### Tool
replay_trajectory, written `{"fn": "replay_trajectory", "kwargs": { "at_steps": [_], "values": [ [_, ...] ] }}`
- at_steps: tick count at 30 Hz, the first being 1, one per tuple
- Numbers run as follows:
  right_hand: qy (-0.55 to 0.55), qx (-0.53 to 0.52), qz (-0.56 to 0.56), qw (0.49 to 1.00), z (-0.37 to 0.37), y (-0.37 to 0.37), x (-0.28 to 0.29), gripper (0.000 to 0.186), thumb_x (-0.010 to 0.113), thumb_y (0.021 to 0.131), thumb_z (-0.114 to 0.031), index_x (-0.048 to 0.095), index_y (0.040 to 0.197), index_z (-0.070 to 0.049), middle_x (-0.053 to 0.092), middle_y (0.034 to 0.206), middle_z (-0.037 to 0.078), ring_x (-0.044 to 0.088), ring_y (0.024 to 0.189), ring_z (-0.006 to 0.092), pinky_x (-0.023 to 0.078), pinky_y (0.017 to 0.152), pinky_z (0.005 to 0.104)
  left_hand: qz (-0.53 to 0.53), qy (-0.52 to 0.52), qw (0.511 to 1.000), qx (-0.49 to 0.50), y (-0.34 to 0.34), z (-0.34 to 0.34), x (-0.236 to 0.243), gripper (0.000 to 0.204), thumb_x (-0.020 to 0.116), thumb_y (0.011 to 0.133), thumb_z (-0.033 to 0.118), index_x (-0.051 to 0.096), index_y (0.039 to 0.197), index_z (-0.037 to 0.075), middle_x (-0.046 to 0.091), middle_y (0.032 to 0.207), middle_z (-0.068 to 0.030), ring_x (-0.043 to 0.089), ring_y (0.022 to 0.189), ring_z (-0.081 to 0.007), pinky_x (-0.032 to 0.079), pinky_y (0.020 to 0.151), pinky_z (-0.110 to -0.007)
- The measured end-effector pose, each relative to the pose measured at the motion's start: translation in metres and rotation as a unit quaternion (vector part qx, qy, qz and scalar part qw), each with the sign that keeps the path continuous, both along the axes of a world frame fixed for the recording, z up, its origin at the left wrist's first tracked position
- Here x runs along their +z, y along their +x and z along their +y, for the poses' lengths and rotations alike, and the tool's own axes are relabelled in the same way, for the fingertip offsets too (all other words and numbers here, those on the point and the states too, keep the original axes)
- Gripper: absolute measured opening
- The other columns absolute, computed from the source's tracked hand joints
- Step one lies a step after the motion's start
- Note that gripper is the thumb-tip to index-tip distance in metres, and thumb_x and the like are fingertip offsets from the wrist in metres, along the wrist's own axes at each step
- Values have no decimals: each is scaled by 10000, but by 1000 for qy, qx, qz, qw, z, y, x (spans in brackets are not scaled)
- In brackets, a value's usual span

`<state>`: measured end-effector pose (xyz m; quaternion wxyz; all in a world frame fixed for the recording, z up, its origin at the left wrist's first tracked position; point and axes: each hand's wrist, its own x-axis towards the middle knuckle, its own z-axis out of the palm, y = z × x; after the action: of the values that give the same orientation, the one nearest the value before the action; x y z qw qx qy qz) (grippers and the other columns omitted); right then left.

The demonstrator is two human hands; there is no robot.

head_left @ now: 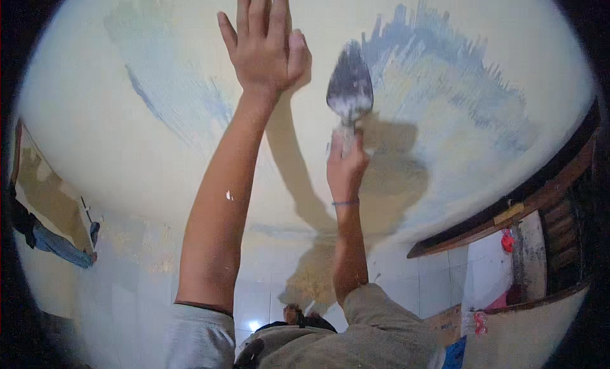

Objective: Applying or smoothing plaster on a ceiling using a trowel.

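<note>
One right hand (347, 158) wraps firmly around the handle of a trowel (349, 80), blade up beside the wall's right-hand blue patch (445, 70), probably for control. Beyond, the empty left hand (265, 54), fingers spread, seems braced against the wall (197, 26) (perhaps for balance). Far right, a carton (446, 323) bears unreadable print.

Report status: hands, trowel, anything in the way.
Left hand spread, apparently flat against the wall. Right hand gripping the trowel by its handle, tip up; wall contact unclear. Nothing visible blocking the trowel.
</note>
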<state>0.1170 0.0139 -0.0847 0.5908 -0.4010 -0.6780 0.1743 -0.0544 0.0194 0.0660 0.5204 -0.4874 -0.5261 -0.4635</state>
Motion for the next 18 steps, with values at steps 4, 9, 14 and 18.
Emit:
{"fn": "replay_trajectory", "kwargs": {
  "at_steps": [4, 9, 14, 18],
  "values": [
    [-104, -52, -38, 993, -15, 20, -112, 398, 584, 954, -239, 517, 1252, 16, 647, 913, 314, 644, 900, 460, 496, 707, 486, 7, 73, 997, -26, 3, 10, 2, 598, 399, 890, 344, 464, 1444, 130, 391, 1515, -123, 317, 1424, -334, 87, 1161, -575],
    [-169, -14, -24, 985, -41, 12, -133, 433, 612, 937, -230, 491, 1281, 3, 661, 855, 269, 654, 778, 444, 491, 659, 483, 12, 36, 999, -17, -2, -3, 3, 625, 422, 875, 287, 410, 1462, 73, 344, 1535, -158, 274, 1434, -380, 94, 1150, -608],
    [-63, -12, -1, 998, -23, 4, -73, 433, 602, 945, -235, 491, 1284, 12, 666, 849, 264, 668, 775, 425, 501, 648, 459, -19, -14, 1000, -2, 1, -5, 5, 641, 444, 870, 246, 377, 1482, 68, 298, 1550, -202, 240, 1440, -422, 114, 1140, -643],
    [-180, -12, -23, 983, -39, 19, -118, 422, 591, 955, -225, 501, 1270, 40, 665, 892, 289, 672, 843, 431, 507, 696, 460, 17, 77, 997, -18, -2, 9, 4, 605, 399, 887, 343, 453, 1453, 133, 382, 1524, -109, 303, 1434, -329, 86, 1163, -577]
  ]
}}
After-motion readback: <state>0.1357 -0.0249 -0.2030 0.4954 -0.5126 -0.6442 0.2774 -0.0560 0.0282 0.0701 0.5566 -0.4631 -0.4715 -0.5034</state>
